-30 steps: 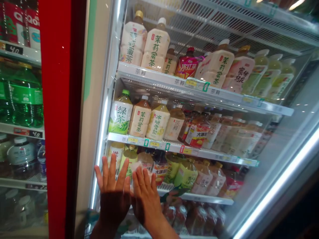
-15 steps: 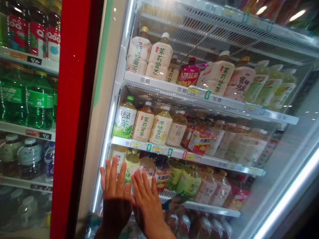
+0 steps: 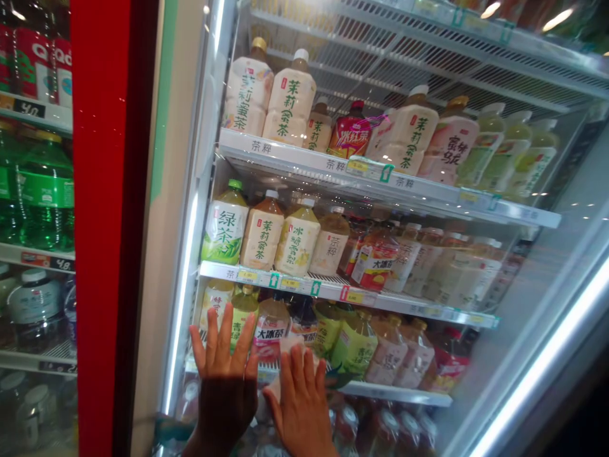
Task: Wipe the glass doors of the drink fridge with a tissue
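My left hand (image 3: 226, 381) lies flat on the glass door (image 3: 533, 304) of a drinks fridge, fingers spread, low on the door's left side. My right hand (image 3: 302, 406) is just right of it, also flat, fingers stretched out over a white cloth (image 3: 290, 348) pressed against the glass. The cloth shows above my fingertips. Behind the glass by my hands stand tea bottles (image 3: 354, 343) on a lower shelf, one with a red and white label (image 3: 269, 330).
The fridge shelves (image 3: 333, 289) carry rows of cream, green and red labelled bottles with price tags. A red door frame (image 3: 98, 222) stands to the left, with a second fridge of green bottles (image 3: 42, 190) beyond it. A bright light strip (image 3: 537, 362) runs down the right.
My right hand has slid to the right and a little down across the glass with the cloth. My left hand has stayed nearly in place.
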Available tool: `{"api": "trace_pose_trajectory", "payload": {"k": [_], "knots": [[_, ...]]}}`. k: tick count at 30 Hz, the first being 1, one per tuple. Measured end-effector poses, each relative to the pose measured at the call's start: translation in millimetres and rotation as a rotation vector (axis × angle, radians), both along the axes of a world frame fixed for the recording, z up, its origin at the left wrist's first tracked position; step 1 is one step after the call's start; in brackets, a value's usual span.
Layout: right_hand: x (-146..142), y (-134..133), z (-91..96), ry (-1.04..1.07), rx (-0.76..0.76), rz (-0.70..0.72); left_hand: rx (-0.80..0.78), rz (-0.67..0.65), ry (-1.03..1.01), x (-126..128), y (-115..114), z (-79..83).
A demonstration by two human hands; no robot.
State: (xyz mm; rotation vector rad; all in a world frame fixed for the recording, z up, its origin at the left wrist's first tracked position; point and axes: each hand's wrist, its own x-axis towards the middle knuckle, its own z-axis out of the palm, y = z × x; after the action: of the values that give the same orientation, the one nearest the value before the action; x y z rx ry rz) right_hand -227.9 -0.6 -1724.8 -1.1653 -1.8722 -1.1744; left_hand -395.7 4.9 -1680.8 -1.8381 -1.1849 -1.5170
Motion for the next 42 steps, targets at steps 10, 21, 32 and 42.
{"api": "trace_pose_trajectory", "payload": {"k": [10, 21, 32, 42], "knots": [[61.6, 13.5, 107.4, 0.224, 0.084, -0.102, 0.017, -0.119, 0.023, 39.7, -7.7, 3.4], [150.2, -7.2, 31.4, 0.306, 0.083, -0.162, -0.067, -0.191, 0.118, 100.3, -15.2, -10.5], [182.4, -26.2, -63.1, 0.292, 0.056, -0.251, -0.068, -0.309, 0.125, 146.7, -13.5, -15.5], [280.9, -8.6, 80.4, 0.539, 0.129, -0.272, -0.097, -0.313, 0.07, 159.4, -6.4, -15.6]]}}
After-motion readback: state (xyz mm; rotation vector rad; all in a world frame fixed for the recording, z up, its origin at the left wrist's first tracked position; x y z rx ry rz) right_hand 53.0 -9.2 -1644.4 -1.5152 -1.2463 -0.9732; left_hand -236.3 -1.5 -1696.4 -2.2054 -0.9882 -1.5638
